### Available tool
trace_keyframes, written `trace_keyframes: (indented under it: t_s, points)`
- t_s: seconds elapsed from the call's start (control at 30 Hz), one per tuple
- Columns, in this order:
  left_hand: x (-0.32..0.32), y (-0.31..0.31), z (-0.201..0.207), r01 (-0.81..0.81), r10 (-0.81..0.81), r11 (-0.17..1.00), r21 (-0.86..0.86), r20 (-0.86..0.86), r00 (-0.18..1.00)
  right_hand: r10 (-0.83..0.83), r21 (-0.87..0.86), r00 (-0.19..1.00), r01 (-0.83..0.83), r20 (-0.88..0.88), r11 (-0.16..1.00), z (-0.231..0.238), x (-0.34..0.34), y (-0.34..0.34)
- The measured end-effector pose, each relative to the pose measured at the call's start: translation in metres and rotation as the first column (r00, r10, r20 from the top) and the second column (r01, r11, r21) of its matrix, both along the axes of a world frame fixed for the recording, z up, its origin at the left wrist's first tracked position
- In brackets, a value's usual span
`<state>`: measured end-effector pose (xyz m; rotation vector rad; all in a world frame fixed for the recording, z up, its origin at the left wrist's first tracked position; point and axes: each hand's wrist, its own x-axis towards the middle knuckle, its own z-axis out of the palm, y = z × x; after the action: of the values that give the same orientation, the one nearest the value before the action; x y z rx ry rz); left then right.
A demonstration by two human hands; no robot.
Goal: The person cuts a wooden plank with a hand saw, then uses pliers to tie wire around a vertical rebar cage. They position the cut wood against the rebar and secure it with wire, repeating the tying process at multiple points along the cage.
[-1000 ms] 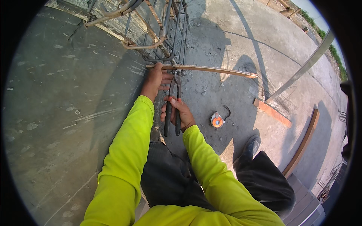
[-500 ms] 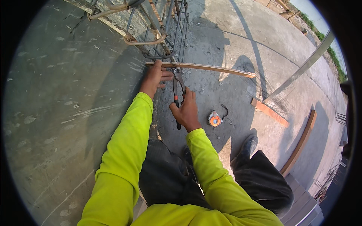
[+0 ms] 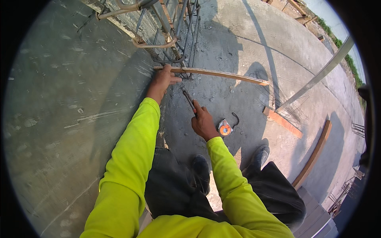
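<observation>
While the left hand [image 3: 160, 81] curls its fingers over the near end of a thin wooden strip [image 3: 216, 74] lying at the rebar cage's [image 3: 174, 27] foot, the right hand [image 3: 203, 123] grips pincers [image 3: 189, 100] beside an orange tape measure [image 3: 224, 129].

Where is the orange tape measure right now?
In the head view, the orange tape measure lies on the concrete floor, just right of the right hand holding the pliers.

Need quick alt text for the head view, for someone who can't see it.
A person in yellow sleeves crouches on concrete, left hand gripping a thin wooden strip against a rebar cage, right hand holding pincers. An orange tape measure lies beside the right hand.
</observation>
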<state>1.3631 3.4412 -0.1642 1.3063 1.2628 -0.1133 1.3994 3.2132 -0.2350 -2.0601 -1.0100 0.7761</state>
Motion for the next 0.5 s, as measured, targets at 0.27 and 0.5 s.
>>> trace_keyframes:
  t_s: [0.27, 0.5]
  points:
    - [-0.005, 0.0, -0.001, 0.023, -0.023, 1.0, -0.003, -0.01, 1.0, 0.036, 0.215, 0.996, -0.053, 0.084, 0.975, 0.012, 0.027, -0.007]
    - [-0.004, -0.002, 0.0, -0.004, 0.004, 1.0, -0.003, -0.011, 1.0, 0.13, 0.146, 0.973, -0.159, 0.193, 0.976, 0.004, 0.081, 0.018]
